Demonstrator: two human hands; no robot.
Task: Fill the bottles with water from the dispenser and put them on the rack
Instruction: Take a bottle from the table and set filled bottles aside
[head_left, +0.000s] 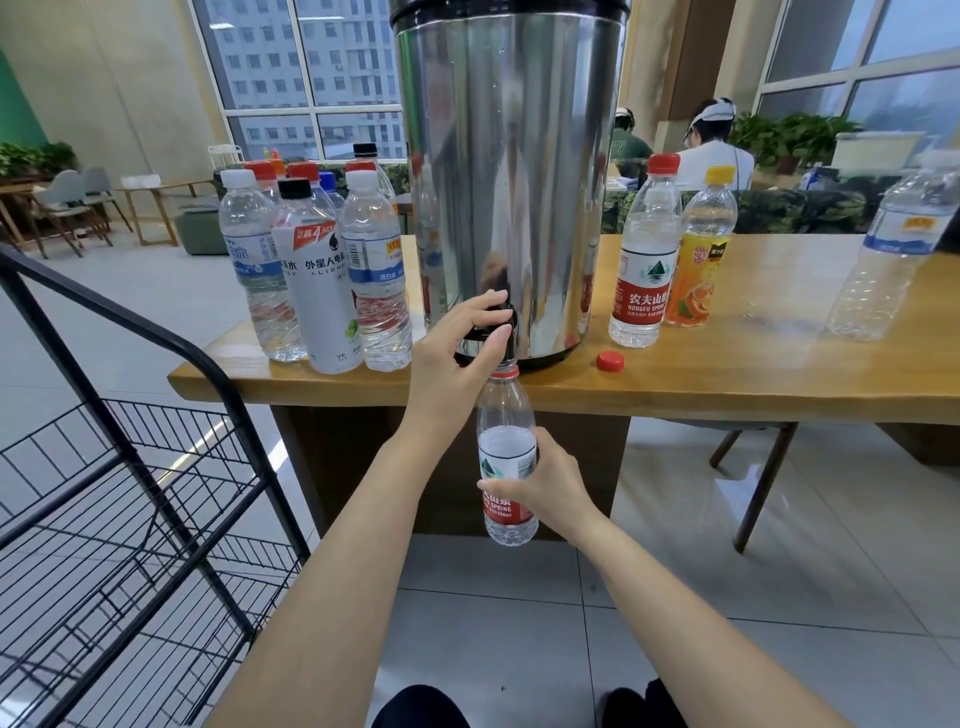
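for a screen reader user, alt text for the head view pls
A right hand holds an uncapped, partly filled bottle under the tap of a steel dispenser while the left hand grips the tap. Capped bottles stand on the table either side, a red cap lies loose, a black wire rack stands left.

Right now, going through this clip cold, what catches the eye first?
The tall steel dispenser dominates the centre. Just below it, the left hand grips the black tap while the right hand holds an uncapped bottle beneath it. A black wire rack stands at lower left.
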